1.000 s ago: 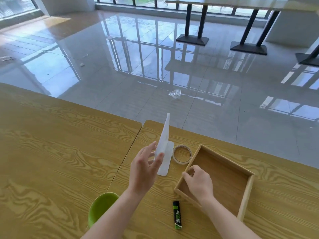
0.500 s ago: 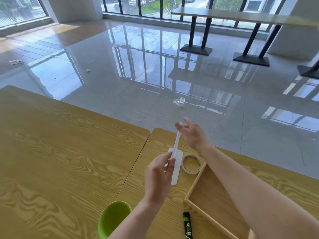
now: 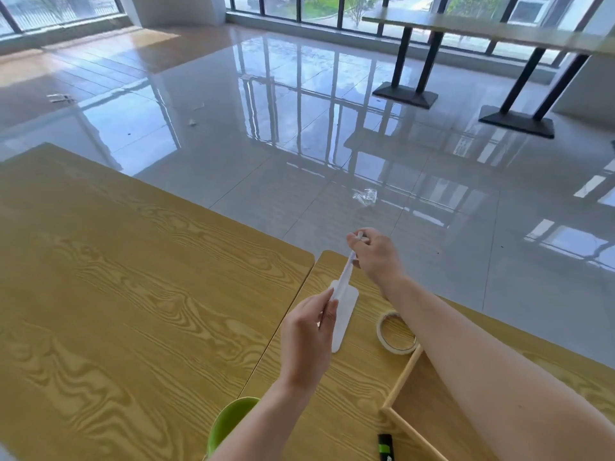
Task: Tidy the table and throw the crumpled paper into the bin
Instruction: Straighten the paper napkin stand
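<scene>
Two hands on one white paper point(image 3: 344, 307): left hand point(image 3: 307, 341) pinching its near edge, right hand point(image 3: 374, 254) pinching its raised far tip. Green cup point(image 3: 229, 424) nearest, wooden tray point(image 3: 399, 387) right, tape roll point(image 3: 396, 332) beside the paper on the surface point(image 3: 133, 294). Farther, crumpled plastic point(image 3: 365, 196) on the floor.

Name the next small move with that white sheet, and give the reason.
Probably press the two hands together to crumple it. The right hand pinches the white sheet's raised top, the left hand holds its near edge, and it stands folded on the table, not yet crumpled.
</scene>
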A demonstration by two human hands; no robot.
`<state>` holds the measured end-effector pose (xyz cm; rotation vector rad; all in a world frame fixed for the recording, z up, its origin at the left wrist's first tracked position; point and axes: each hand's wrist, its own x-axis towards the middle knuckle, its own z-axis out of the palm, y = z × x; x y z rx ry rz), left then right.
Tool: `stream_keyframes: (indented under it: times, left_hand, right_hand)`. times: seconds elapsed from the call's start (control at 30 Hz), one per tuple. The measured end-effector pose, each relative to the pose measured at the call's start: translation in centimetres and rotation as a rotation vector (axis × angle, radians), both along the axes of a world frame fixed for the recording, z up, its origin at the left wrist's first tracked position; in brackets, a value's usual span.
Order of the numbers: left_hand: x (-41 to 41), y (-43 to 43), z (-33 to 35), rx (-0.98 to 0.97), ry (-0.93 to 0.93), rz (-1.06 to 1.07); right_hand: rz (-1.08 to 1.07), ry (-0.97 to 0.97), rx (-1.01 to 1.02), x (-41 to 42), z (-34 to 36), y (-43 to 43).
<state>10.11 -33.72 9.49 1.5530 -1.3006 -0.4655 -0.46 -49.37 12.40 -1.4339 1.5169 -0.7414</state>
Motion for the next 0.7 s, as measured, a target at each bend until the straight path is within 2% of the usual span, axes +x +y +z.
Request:
stream_keyframes:
  times: [0.13,0.7]
  left_hand:
    - [1.9,-0.8,0.0,-0.006,0.048,0.07]
    - [3.8,-2.6,-0.4,-0.039,0.066,0.074]
  right_hand:
    - [-0.01,-0.023,0.005,2.4,0.0,-0.7]
    - [-0.033,-0.056,-0.001,4.6,-0.4,-2.4]
